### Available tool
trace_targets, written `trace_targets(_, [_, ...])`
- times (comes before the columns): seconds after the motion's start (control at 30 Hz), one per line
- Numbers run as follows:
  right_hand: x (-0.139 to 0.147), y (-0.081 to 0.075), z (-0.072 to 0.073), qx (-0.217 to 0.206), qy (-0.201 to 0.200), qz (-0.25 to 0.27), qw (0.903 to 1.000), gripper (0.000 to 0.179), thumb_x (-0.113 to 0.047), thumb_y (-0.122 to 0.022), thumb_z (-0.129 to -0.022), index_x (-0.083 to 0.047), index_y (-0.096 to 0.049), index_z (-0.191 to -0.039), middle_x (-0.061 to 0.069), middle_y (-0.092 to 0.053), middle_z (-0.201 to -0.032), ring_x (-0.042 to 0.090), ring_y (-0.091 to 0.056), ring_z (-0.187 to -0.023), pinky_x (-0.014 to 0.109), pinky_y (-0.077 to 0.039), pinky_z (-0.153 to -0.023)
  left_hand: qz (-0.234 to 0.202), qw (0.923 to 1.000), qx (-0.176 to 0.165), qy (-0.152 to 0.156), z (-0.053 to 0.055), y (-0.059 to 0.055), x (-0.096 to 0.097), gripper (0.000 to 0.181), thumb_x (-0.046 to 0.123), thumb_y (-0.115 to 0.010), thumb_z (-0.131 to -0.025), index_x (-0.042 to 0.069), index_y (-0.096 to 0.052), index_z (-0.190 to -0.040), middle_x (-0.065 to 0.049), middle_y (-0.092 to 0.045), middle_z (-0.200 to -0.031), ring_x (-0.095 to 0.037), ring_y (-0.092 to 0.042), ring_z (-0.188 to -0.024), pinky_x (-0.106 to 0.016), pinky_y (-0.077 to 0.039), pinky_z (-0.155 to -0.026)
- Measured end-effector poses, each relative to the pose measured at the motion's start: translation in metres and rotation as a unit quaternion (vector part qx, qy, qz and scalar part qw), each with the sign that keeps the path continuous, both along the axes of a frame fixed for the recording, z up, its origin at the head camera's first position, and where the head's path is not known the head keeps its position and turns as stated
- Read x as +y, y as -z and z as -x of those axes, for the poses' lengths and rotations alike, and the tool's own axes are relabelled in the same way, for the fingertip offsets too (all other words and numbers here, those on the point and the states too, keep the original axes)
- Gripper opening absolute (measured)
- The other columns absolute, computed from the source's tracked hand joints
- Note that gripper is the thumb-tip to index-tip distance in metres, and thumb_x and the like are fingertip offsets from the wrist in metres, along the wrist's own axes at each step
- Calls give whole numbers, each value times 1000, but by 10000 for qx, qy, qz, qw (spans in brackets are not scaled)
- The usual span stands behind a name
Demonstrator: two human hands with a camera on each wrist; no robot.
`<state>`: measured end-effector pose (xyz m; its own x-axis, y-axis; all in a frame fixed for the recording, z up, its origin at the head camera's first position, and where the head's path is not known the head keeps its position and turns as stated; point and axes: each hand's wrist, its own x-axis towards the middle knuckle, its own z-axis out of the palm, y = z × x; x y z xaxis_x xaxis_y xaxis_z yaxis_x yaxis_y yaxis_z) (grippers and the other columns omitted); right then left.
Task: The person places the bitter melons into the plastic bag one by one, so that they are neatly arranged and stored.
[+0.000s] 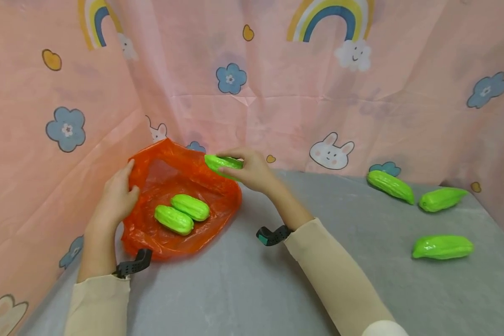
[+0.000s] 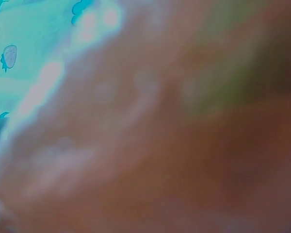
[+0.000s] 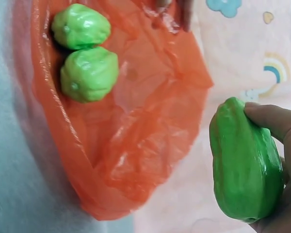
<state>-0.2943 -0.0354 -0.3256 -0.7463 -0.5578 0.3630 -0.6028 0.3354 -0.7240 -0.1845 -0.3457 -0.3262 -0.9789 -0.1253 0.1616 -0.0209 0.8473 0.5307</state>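
My right hand point(image 1: 252, 168) grips a glossy green ridged gourd point(image 3: 245, 162), thumb and fingers on opposite sides. It is held up at the far right rim of an open orange plastic bag point(image 1: 218, 238). Two more green gourds point(image 1: 174, 219) lie side by side inside the bag. At the bag's left edge, my left hand point(image 1: 117, 198) holds the rim, with its fingertips point(image 3: 186, 14) against the plastic in the right wrist view. The left wrist view is mostly a close orange-brown blur.
Three other green gourds lie on the grey table cover point(image 1: 340, 280) at the right: one at the back point(image 1: 390, 185), one beside it point(image 1: 442, 199) and one nearer point(image 1: 443, 247). A pink patterned cloth point(image 1: 269, 126) hangs behind and to the left.
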Motion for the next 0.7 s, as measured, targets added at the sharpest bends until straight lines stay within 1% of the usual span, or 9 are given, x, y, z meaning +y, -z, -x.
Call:
trace_targets(0.07, [-7, 4, 2, 61, -32, -52, 10000, 39, -28, -75, -92, -16, -71, -129, 3, -69, -133, 19, -62, -121, 36, -58, -101, 28, 10000, 11, -12, 0, 0, -1, 71, 1, -44, -98, -1, -10, -161, -35, -29, -159, -48, -44, -121, -70, -41, -108])
trace_targets(0.1, [-11, 7, 3, 88, -73, -69, 9999, 39, -27, -75, -92, -15, -71, -129, 4, -69, -132, 19, -62, -121, 36, -57, -101, 48, 10000, 22, -15, 1, 0, -1, 71, 2, -43, -98, -2, -11, -161, -35, -30, -158, -47, -44, -119, -68, -43, -108])
trace_targets(0.17, [-20, 11, 4, 98, -170, -107, 9998, 39, -26, -75, -92, -14, -71, -129, 5, -70, -132, 20, -62, -122, 37, -56, -104, 87, 10000, 32, -14, 1, 0, -2, 71, 2, -43, -97, -2, -12, -161, -36, -31, -157, -45, -45, -114, -64, -48, -102])
trace_targets(0.2, [-25, 13, 4, 90, -174, -176, 9997, 39, -26, -75, -92, -15, -71, -129, 5, -70, -131, 20, -62, -123, 38, -55, -105, 100, 9999, 22, -7, 1, 0, -3, 71, 1, -43, -97, -2, -12, -161, -36, -31, -157, -45, -45, -114, -64, -47, -101])
trace_targets(0.3, [-36, 19, 4, 34, -225, -321, 9992, 38, -27, -74, -93, -16, -71, -129, 3, -71, -129, 20, -63, -122, 38, -54, -106, 98, 9999, 19, 21, 2, 0, -2, 71, 1, -44, -97, -3, -12, -160, -36, -31, -157, -48, -45, -119, -64, -46, -105])
trace_targets(0.4, [-46, 24, 3, 98, -216, -564, 9981, 39, -29, -73, -93, -18, -70, -130, 1, -71, -128, 18, -63, -120, 35, -55, -104, 59, 10000, 0, 20, 1, 2, -3, 72, 1, -44, -97, -3, -11, -160, -37, -30, -157, -50, -42, -125, -71, -38, -110])
trace_targets(0.5, [-53, 31, 3, 188, -265, -635, 9974, 39, -29, -73, -94, -17, -70, -131, 0, -72, -126, 17, -63, -114, 32, -56, -101, 50, 10000, -2, -6, 0, 3, -3, 71, 2, -43, -97, -3, -11, -161, -37, -31, -156, -48, -44, -119, -71, -39, -109])
trace_targets(0.6, [-59, 38, 4, 175, -305, -681, 9971, 39, -29, -72, -94, -16, -70, -131, 0, -72, -125, 16, -63, -112, 30, -55, -99, 66, 10000, -16, -25, 1, 3, -1, 71, 2, -44, -98, -2, -11, -161, -36, -33, -155, -46, -44, -115, -70, -41, -108])
trace_targets(0.7, [-63, 43, 4, 154, -300, -855, 9958, 40, -31, -72, -94, -17, -69, -132, -1, -72, -127, 16, -63, -114, 31, -55, -101, 58, 9999, -84, -38, 2, 3, 2, 72, 2, -44, -98, 0, -10, -161, -36, -32, -156, -46, -44, -117, -70, -40, -109])
